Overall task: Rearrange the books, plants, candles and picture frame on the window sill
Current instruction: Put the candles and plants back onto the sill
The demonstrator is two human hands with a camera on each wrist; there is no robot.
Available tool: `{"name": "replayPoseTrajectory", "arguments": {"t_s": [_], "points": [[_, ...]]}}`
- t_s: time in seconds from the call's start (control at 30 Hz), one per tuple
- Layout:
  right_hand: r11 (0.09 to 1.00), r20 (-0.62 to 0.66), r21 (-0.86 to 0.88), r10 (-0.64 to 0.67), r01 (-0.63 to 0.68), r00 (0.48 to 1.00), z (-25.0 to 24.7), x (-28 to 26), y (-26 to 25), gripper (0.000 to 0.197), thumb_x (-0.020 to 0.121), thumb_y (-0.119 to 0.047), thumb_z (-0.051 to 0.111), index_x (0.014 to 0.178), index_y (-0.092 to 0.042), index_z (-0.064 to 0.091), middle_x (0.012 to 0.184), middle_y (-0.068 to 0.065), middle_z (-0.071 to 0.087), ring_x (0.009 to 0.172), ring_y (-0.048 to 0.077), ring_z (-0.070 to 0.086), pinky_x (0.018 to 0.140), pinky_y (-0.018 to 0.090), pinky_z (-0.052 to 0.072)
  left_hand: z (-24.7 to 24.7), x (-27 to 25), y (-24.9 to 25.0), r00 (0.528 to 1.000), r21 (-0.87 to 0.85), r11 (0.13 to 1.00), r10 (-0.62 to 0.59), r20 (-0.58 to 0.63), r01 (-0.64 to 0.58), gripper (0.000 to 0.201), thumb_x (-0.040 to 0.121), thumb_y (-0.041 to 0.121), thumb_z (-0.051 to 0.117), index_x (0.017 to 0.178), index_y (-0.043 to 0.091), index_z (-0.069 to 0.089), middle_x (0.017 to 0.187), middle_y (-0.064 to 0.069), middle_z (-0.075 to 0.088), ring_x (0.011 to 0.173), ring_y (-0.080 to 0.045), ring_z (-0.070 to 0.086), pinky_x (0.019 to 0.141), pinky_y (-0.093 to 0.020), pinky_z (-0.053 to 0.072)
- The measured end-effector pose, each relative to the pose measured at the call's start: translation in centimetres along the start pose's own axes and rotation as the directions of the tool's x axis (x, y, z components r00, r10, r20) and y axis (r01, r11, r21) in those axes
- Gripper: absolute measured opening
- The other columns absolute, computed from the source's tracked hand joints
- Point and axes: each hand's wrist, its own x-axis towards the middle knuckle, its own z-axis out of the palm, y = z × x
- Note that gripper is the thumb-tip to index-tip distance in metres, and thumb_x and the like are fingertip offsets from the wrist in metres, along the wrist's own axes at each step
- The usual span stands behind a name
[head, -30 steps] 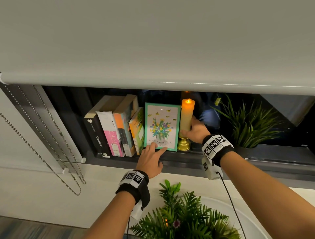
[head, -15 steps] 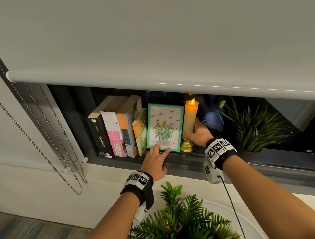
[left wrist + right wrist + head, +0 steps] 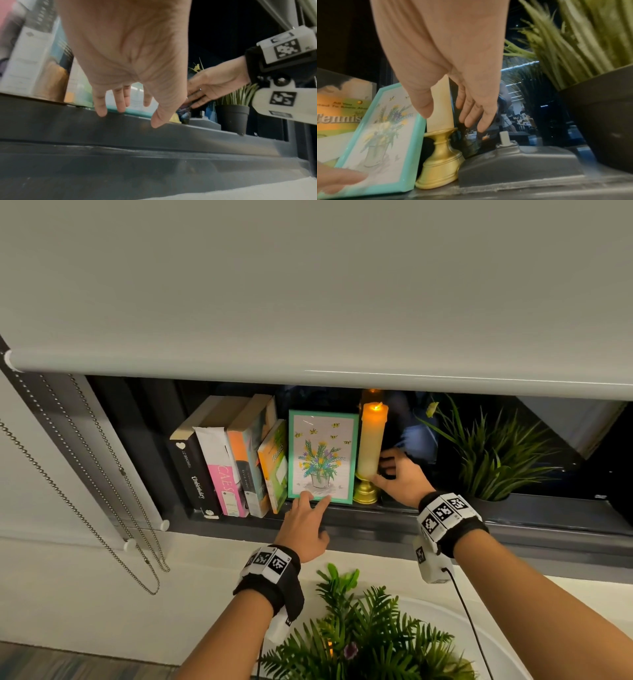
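On the dark window sill (image 3: 394, 525), a row of books (image 3: 226, 460) stands at the left. A teal picture frame (image 3: 322, 457) with a flower print leans against them. A lit cream candle (image 3: 372, 440) on a gold holder (image 3: 365, 493) stands right beside the frame. My left hand (image 3: 310, 503) has straight fingers touching the frame's bottom edge (image 3: 137, 112). My right hand (image 3: 394, 474) hovers just right of the candle (image 3: 440, 108), thumb in front of it, fingers spread loosely behind and apart from it. A grass plant (image 3: 493, 453) in a dark pot stands further right.
A roller blind (image 3: 308, 302) hangs low over the sill, with bead chains (image 3: 102, 508) at the left. A grey window-handle block (image 3: 513, 162) lies between the candle holder and the plant pot (image 3: 607, 121). Another leafy plant (image 3: 370, 631) sits below the sill on a white surface.
My right hand gripped the candle earlier; now its fingers have loosened and come off to the right. The left fingers stay on the frame's lower edge.
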Motion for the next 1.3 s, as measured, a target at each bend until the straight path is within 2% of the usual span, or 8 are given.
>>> {"name": "replayPoseTrajectory", "arguments": {"t_s": [0.2, 0.4, 0.63, 0.77, 0.87, 1.07, 1.2, 1.3], "points": [[0.993, -0.037, 0.099, 0.065, -0.061, 0.997, -0.8, -3.4, 1.9, 0.048, 0.081, -0.014, 0.071, 0.123, -0.009, 0.048, 0.106, 0.011, 0.063, 0.087, 0.019, 0.060, 0.082, 0.031, 0.049, -1.1, -2.7, -0.8, 0.998, -0.170, 0.984, -0.058, -0.016, 0.054, 0.050, 0.091, 0.015, 0.056, 0.139, 0.013, 0.043, 0.131, -0.008, 0.036, 0.118, -0.025, 0.045, 0.098, -0.033, 0.042], [0.992, 0.030, 0.129, -0.020, 0.016, 0.999, -2.1, -10.0, 3.8, 0.027, 0.085, -0.007, 0.065, 0.110, -0.008, 0.056, 0.083, 0.006, 0.066, 0.071, 0.014, 0.061, 0.069, 0.023, 0.049, -1.3, -7.2, -0.6, 0.998, -0.193, 0.979, -0.062, 0.002, 0.061, 0.031, 0.091, 0.014, 0.057, 0.122, 0.009, 0.057, 0.123, -0.009, 0.045, 0.111, -0.027, 0.053, 0.096, -0.041, 0.044], [1.000, 0.229, -0.015, -0.014, 0.018, 0.973, -1.0, -18.5, 6.7, 0.012, 0.087, -0.010, 0.062, 0.098, -0.012, 0.065, 0.089, 0.007, 0.071, 0.080, 0.019, 0.067, 0.075, 0.032, 0.054, 1.3, -11.1, 3.7, 0.996, -0.297, 0.955, 0.002, 0.089, 0.025, 0.020, 0.090, 0.010, 0.058, 0.108, 0.010, 0.066, 0.107, -0.006, 0.061, 0.094, -0.015, 0.061, 0.084, -0.022, 0.048], [0.998, 0.230, -0.035, -0.050, 0.060, 0.972, -1.9, -21.4, 8.1, 0.008, 0.088, -0.014, 0.061, 0.096, -0.015, 0.065, 0.085, 0.002, 0.069, 0.077, 0.015, 0.065, 0.072, 0.030, 0.054, 2.5, -12.6, 6.1, 0.987, -0.340, 0.940, 0.022, 0.159, 0.034, 0.019, 0.091, 0.011, 0.057, 0.107, 0.012, 0.068, 0.100, -0.005, 0.066, 0.089, -0.013, 0.063, 0.073, -0.008, 0.042], [0.996, 0.246, -0.040, -0.068, 0.081, 0.967, -2.4, -23.2, 8.9, 0.005, 0.088, -0.019, 0.063, 0.089, -0.014, 0.065, 0.086, 0.000, 0.068, 0.078, 0.014, 0.064, 0.075, 0.032, 0.055, 2.9, -13.1, 8.2, 0.984, -0.334, 0.942, 0.040, 0.173, 0.020, 0.020, 0.091, 0.011, 0.055, 0.106, 0.011, 0.068, 0.097, -0.004, 0.065, 0.087, -0.013, 0.064, 0.074, -0.009, 0.046], [0.982, 0.476, -0.056, -0.131, 0.179, 0.870, -2.2, -26.9, 9.7, 0.024, 0.080, -0.042, 0.071, 0.080, -0.020, 0.061, 0.079, -0.005, 0.065, 0.072, 0.008, 0.059, 0.069, 0.021, 0.047, 3.4, -14.2, 12.5, 0.984, -0.334, 0.942, 0.090, 0.151, -0.035, 0.016, 0.090, 0.011, 0.058, 0.102, 0.010, 0.068, 0.092, -0.002, 0.064, 0.085, -0.013, 0.061, 0.077, -0.019, 0.049], [0.935, 0.603, -0.115, -0.204, 0.337, 0.771, -1.8, -29.1, 10.9, 0.030, 0.080, -0.040, 0.071, 0.096, -0.015, 0.063, 0.094, -0.004, 0.063, 0.081, 0.009, 0.053, 0.069, 0.025, 0.037, 4.4, -15.7, 14.3, 0.980, -0.309, 0.951, 0.089, 0.176, -0.031, 0.013, 0.088, 0.011, 0.060, 0.098, 0.011, 0.068, 0.089, -0.002, 0.064, 0.081, -0.013, 0.061, 0.072, -0.015, 0.047], [0.935, 0.585, -0.103, -0.219, 0.339, 0.781, -1.8, -29.9, 12.2, 0.035, 0.084, -0.039, 0.067, 0.110, -0.016, 0.063, 0.105, -0.002, 0.061, 0.092, 0.011, 0.054, 0.078, 0.025, 0.039, 5.3, -17.1, 15.0, 0.982, -0.270, 0.960, 0.121, 0.146, -0.078, 0.012, 0.086, 0.013, 0.063, 0.097, 0.012, 0.067, 0.089, 0.000, 0.063, 0.080, -0.011, 0.058, 0.072, -0.014, 0.046]]}}
